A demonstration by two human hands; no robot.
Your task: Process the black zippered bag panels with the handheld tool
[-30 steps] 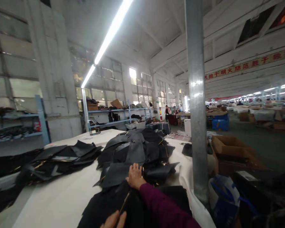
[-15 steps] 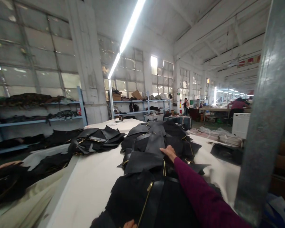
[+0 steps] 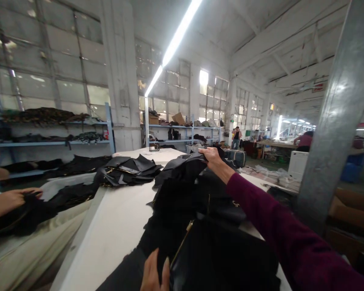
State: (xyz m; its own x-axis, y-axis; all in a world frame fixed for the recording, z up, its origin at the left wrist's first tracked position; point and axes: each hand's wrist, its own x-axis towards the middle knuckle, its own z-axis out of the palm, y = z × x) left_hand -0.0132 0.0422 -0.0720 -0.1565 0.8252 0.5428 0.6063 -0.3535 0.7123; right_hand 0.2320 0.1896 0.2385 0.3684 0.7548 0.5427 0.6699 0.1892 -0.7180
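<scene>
My right hand (image 3: pixel 214 159), in a purple sleeve, pinches the upper edge of a black fabric piece (image 3: pixel 182 171) and holds it raised over the pile on the white table (image 3: pixel 121 226). The lifted piece hangs down toward me. At the bottom, my left hand (image 3: pixel 154 273) lies against a nearer black piece (image 3: pixel 224 254) with a gold zipper (image 3: pixel 182 244). Its thumb and fingers are apart beside that zipper; the rest of this hand is cut off by the frame.
Another heap of black pieces (image 3: pixel 129 169) lies left of the pile. At far left a co-worker's hand (image 3: pixel 12 200) holds black material. A metal post (image 3: pixel 330 109) stands close on the right. Blue shelves (image 3: pixel 170 126) line the wall. A person (image 3: pixel 236 138) stands far back.
My right hand has risen and moved away from me, lifting the black fabric piece from the pile. My left hand has come further into view by the zipper.
</scene>
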